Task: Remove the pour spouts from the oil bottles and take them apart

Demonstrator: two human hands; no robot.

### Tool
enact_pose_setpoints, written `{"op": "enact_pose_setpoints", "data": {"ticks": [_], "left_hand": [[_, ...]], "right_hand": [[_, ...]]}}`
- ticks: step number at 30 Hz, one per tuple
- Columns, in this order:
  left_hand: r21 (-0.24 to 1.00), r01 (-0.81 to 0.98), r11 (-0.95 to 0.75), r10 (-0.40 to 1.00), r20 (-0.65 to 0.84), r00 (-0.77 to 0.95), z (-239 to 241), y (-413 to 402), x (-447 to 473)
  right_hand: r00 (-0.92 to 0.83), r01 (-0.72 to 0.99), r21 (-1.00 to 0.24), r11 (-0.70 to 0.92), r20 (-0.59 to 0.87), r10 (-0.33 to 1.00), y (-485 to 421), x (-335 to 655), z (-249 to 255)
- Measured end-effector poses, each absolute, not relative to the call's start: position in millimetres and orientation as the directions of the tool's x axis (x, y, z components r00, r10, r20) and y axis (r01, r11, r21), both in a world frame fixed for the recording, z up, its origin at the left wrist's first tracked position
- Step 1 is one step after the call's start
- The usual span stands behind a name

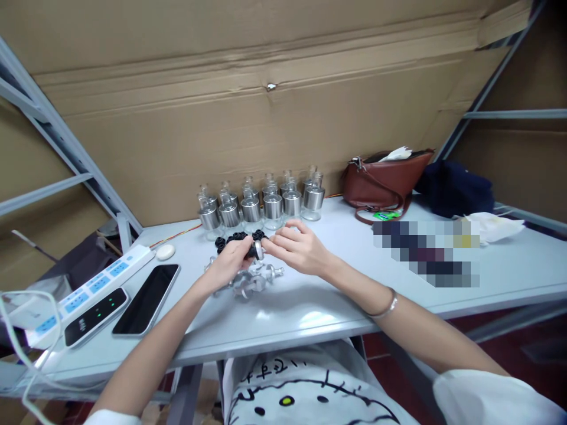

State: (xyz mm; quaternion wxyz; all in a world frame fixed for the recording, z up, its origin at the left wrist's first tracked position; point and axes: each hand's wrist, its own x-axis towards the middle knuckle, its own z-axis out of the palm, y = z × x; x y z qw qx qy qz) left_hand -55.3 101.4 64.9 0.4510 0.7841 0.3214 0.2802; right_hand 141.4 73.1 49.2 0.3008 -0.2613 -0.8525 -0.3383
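Observation:
My left hand is closed around a black bottle cap with a silver end, held just above the table. From the right, my right hand brings its thumb and index fingertips to the silver end, its other fingers curled. Behind the left hand lie several black caps in a group. Under and in front of the hands is a loose pile of clear or silvery small parts, partly covered by the left hand. Farther back stand two rows of glass bottles with brushed metal sleeves, their necks uncapped.
At left on the grey table are a power strip, a device with green lights, a phone and a round white object. A brown bag, dark cloth and a blurred patch occupy the right. Cardboard stands behind.

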Motion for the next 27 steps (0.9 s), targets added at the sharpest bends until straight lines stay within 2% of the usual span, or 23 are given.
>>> {"op": "enact_pose_setpoints", "data": {"ticks": [4,9,12,19,21,24,27], "left_hand": [[0.929,0.191,-0.316,0.721,0.104,0.685,70,102,-59],[0.959,0.084,-0.27,0.715,0.141,0.685,68,101,-60],[0.969,0.009,-0.248,0.712,0.176,0.68,62,104,-60],[0.981,-0.087,-0.172,0.715,0.185,0.674,53,107,-59],[0.974,-0.08,-0.21,0.74,0.212,0.638,53,107,-59],[0.928,-0.02,-0.373,0.769,0.322,0.553,53,109,-60],[0.816,0.078,-0.573,0.722,0.458,0.518,51,112,-62]], "right_hand": [[-0.607,0.705,0.311,0.638,0.73,0.315,72,144,47],[-0.54,0.756,0.339,0.56,0.807,0.24,72,144,46],[-0.546,0.746,0.346,0.57,0.808,0.224,72,145,50],[-0.542,0.756,0.296,0.584,0.782,0.307,71,145,57],[-0.552,0.752,0.285,0.595,0.765,0.331,72,144,58],[-0.565,0.71,0.239,0.663,0.755,0.333,73,142,56],[-0.504,0.682,0.074,0.728,0.769,0.394,77,142,53]]}}
